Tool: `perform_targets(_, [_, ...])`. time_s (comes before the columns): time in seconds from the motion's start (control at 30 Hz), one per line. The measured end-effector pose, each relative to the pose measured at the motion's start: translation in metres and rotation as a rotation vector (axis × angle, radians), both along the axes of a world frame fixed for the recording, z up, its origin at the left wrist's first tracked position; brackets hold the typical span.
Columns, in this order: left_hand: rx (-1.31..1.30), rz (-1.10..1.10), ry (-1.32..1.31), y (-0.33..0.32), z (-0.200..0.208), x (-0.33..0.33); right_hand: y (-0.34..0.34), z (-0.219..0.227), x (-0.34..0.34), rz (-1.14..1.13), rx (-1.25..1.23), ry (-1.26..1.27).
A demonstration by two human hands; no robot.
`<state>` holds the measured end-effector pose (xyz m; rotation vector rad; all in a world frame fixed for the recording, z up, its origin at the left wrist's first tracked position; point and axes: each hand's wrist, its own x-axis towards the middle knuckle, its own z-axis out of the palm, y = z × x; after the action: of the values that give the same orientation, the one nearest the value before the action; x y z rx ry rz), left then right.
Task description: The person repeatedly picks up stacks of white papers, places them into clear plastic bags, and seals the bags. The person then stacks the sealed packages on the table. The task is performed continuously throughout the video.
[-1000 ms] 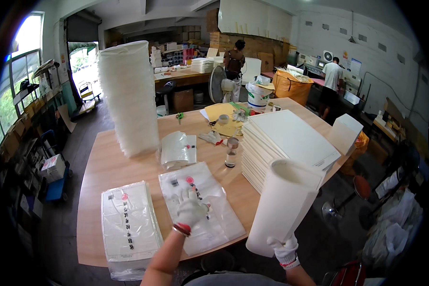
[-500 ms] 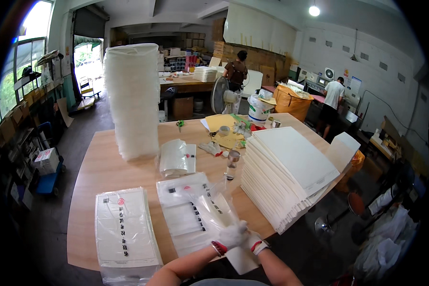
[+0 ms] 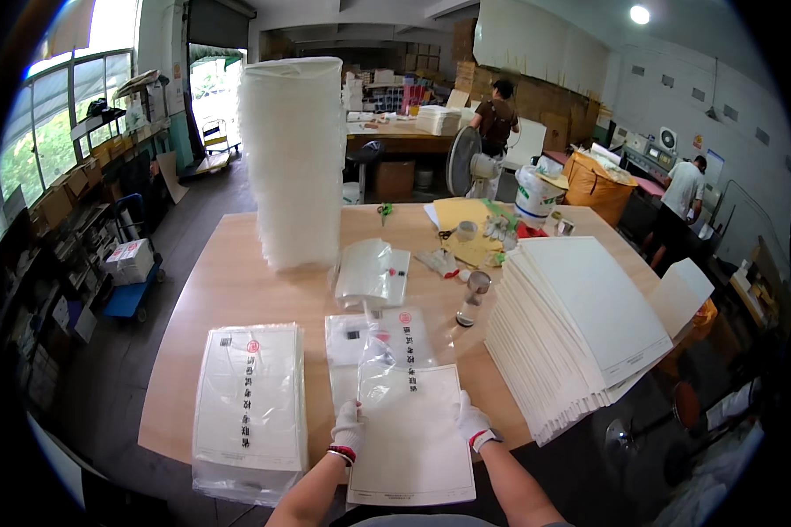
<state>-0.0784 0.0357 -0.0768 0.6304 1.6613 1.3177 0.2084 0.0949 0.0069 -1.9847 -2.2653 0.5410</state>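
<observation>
White paper sheets (image 3: pixel 413 452) lie in front of me, their far end under a clear plastic bag (image 3: pixel 387 360) with dark printing. My left hand (image 3: pixel 349 425), in a white glove with a red cuff, grips the left edge of the sheets. On the opposite edge, my gloved right hand (image 3: pixel 471 418) is closed as well. Beneath the far end rests a flat printed plastic bag (image 3: pixel 343 338). To my left is a pile of filled clear bags (image 3: pixel 248 404). A tall fanned stack of white paper (image 3: pixel 580 307) stands on the right.
A tall white stack (image 3: pixel 292 167) rises at the table's far left. Folded plastic bags (image 3: pixel 369 274), a glass bottle (image 3: pixel 473 299), green scissors (image 3: pixel 384 210), a spare glove (image 3: pixel 439 263) and a bucket (image 3: pixel 536 193) stand beyond my hands. Two people work in the background, near a fan (image 3: pixel 464 162).
My hands have moved apart, from together at the bag's edge to opposite sides of the sheets. The sheets now lie flat and face up. The view has turned left.
</observation>
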Motion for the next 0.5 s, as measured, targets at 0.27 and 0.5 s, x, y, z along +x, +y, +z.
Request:
perform_targets(0.27, [-0.143, -0.218, 0.772, -0.102, 0.102, 0.029, -0.077, 0.008, 0.026, 0.236, -0.175, 0.026])
perform_targets(0.5, [-0.07, -0.182, 0.678, -0.135, 0.1, 0.04, -0.118, 0.008, 0.045, 0.251, -0.035, 0.163])
